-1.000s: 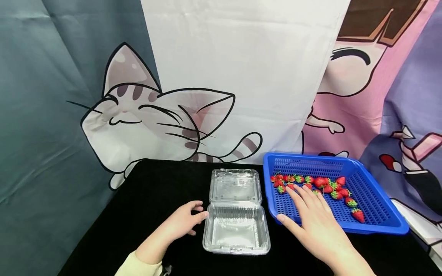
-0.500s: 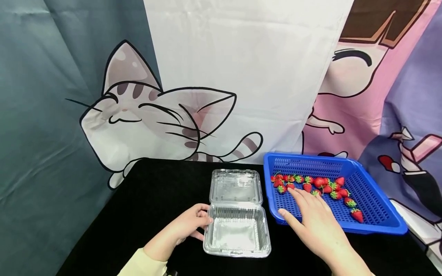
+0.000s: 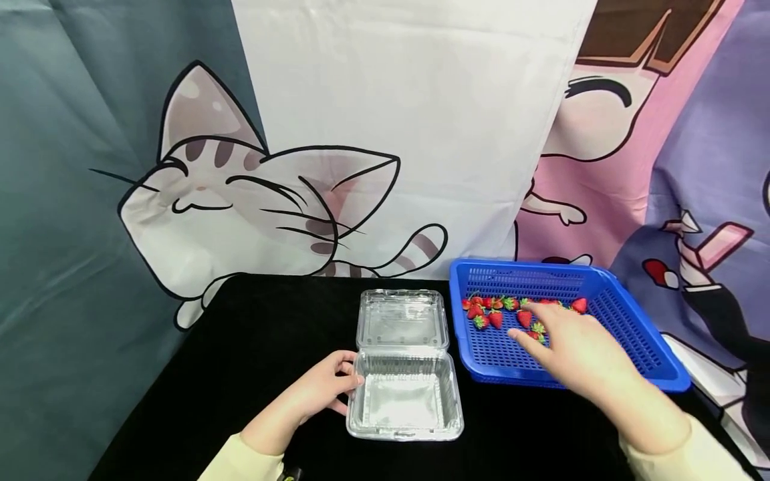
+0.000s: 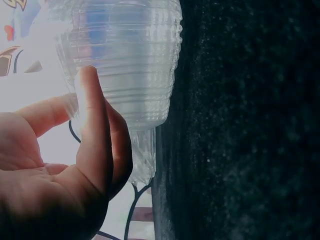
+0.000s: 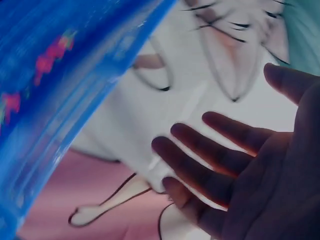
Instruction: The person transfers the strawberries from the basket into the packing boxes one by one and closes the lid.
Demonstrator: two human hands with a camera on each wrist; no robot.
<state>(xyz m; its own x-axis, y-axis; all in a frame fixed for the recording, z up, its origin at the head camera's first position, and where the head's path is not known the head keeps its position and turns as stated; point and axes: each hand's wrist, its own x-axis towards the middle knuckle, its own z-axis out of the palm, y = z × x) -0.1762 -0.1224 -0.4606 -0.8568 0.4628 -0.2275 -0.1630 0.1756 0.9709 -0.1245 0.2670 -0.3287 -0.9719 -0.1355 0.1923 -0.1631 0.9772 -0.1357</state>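
- On black cloth surface (image 3: 216,374): clear, ribbed plastic hinged box (image 3: 403,401), lid (image 3: 402,322) folded back.
- Just right of it: blue, perforated rectangular plastic basket (image 3: 493,359), red green-leaved strawberries (image 3: 495,319) inside.
- Pinching box's left side wall: left grip (image 3: 326,384).
- Spread loosely above basket: right grip (image 3: 574,344).

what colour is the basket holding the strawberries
The basket is blue; it shows best in the head view.

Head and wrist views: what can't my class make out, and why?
Head view: strawberries partly covered by the right hand; full count unclear.
Right wrist view: strawberries blurred; blue basket cut off by top and left edges.
Left wrist view: clear container cut off by the top edge.
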